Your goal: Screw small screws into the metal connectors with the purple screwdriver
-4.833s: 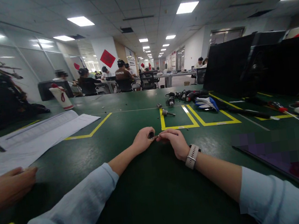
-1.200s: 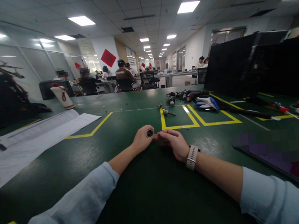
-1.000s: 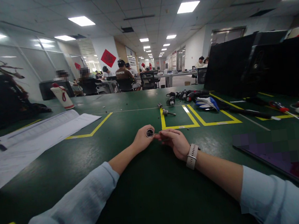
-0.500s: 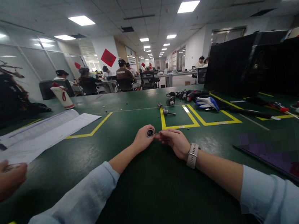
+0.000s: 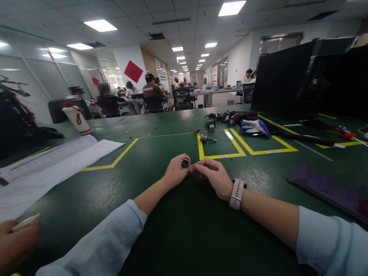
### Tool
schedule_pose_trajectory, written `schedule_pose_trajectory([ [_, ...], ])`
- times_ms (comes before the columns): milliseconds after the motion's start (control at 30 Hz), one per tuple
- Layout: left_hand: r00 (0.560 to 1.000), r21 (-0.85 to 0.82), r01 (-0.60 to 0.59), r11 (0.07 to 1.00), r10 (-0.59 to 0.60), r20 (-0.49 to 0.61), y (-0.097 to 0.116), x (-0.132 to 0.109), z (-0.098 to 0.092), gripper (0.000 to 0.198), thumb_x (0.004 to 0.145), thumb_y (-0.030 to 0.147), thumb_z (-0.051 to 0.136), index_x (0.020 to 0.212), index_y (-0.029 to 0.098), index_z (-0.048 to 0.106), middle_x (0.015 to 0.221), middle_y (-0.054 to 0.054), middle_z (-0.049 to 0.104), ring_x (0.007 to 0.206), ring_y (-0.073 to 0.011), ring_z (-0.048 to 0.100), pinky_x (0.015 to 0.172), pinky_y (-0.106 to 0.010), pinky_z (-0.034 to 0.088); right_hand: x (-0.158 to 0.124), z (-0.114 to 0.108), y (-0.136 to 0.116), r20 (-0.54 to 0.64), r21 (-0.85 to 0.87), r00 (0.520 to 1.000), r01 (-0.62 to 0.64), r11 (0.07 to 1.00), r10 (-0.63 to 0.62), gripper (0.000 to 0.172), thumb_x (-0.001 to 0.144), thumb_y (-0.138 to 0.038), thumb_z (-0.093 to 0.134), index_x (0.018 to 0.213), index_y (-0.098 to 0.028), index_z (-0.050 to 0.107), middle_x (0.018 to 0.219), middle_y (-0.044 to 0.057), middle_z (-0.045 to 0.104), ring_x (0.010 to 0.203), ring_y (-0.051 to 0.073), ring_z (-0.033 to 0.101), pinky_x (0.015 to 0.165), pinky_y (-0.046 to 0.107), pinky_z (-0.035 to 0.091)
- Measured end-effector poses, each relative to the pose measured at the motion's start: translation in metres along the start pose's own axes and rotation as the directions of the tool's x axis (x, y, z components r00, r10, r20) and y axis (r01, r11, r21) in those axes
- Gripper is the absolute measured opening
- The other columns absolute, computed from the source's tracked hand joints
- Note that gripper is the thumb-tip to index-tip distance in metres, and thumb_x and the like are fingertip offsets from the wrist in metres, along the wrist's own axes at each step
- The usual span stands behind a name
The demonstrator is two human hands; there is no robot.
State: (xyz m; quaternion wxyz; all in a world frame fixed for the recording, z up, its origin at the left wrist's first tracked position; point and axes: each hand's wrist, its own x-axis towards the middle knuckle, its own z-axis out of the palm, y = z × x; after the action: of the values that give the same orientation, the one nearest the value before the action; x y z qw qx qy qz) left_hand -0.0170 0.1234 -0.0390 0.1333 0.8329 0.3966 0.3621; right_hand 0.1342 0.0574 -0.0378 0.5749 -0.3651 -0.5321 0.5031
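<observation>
My left hand (image 5: 175, 171) is closed around a small round metal part (image 5: 185, 164), its ring-shaped end with a dark inside facing me. Just to the right, my right hand (image 5: 214, 175) pinches a slim tool with a thin shaft, a purplish bit of it (image 5: 213, 168) showing by the fingers. The shaft points left at the round part; whether they touch I cannot tell. Both hands are above the green table (image 5: 156, 128). Beyond my right hand, a metal part with a shaft (image 5: 208, 138) lies in a yellow-taped box (image 5: 223, 156).
Another person's hand (image 5: 9, 246) at far left holds something small and whitish, near paper sheets (image 5: 69, 165). Behind lie a heap of dark metal parts (image 5: 227, 118), a blue-white glove (image 5: 254, 127) and a red-handled screwdriver (image 5: 347, 133). Black monitors (image 5: 294, 79) stand right.
My right hand has turned slightly and its fingers have shifted on the slim tool. My left hand stays put with the round part. The other person's hand has moved down, nearer to me.
</observation>
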Motion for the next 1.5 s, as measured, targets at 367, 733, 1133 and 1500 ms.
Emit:
schedule_pose_trajectory([
  [367,0.999,0.182,-0.04,0.983,0.037,0.022,0.005,-0.003,0.0,0.007,0.067,0.015,0.058,0.071,0.017,0.052,0.071,0.0,0.054,0.068,-0.0157,0.051,0.061,-0.027,0.039,-0.009,0.003,-0.011,-0.024,-0.446,0.98,0.168,0.879,-0.2,0.018,0.076,-0.027,0.052,0.063,-0.018,0.062,0.065,0.0,0.06,0.066,0.015,0.054,0.064,0.028,0.039],
  [733,1.0,0.026,-0.007,1.0,0.008,-0.007,0.0,0.0,0.0,0.01,0.069,0.023,0.058,0.068,0.016,0.05,0.064,0.003,0.05,0.059,-0.0116,0.047,0.056,-0.023,0.037,0.003,-0.002,-0.002,-0.024,0.244,0.977,-0.2,0.949,0.212,0.014,0.064,-0.03,0.064,0.066,-0.016,0.063,0.067,0.005,0.068,0.064,0.015,0.058,0.058,0.026,0.041],
  [1133,0.997,0.004,-0.054,0.999,0.053,0.063,0.002,0.0,0.0,0.008,0.069,0.021,0.057,0.068,0.016,0.051,0.065,0.002,0.051,0.06,-0.0113,0.048,0.056,-0.023,0.039,-0.001,0.001,-0.002,-0.081,0.011,0.997,-0.011,1.0,0.011,0.013,0.07,-0.029,0.058,0.066,-0.018,0.063,0.067,0.003,0.067,0.069,0.017,0.059,0.06,0.028,0.041],
  [1500,0.988,-0.013,-0.077,0.997,0.078,0.133,0.004,-0.001,-0.001,0.013,0.067,0.025,0.061,0.067,0.016,0.051,0.063,0.003,0.051,0.058,-0.0105,0.047,0.054,-0.022,0.038,0.006,-0.006,-0.008,-0.062,0.281,0.96,-0.244,0.928,0.272,0.009,0.063,-0.023,0.061,0.061,-0.014,0.062,0.06,0.005,0.068,0.055,0.014,0.058,0.056,0.026,0.04],
])
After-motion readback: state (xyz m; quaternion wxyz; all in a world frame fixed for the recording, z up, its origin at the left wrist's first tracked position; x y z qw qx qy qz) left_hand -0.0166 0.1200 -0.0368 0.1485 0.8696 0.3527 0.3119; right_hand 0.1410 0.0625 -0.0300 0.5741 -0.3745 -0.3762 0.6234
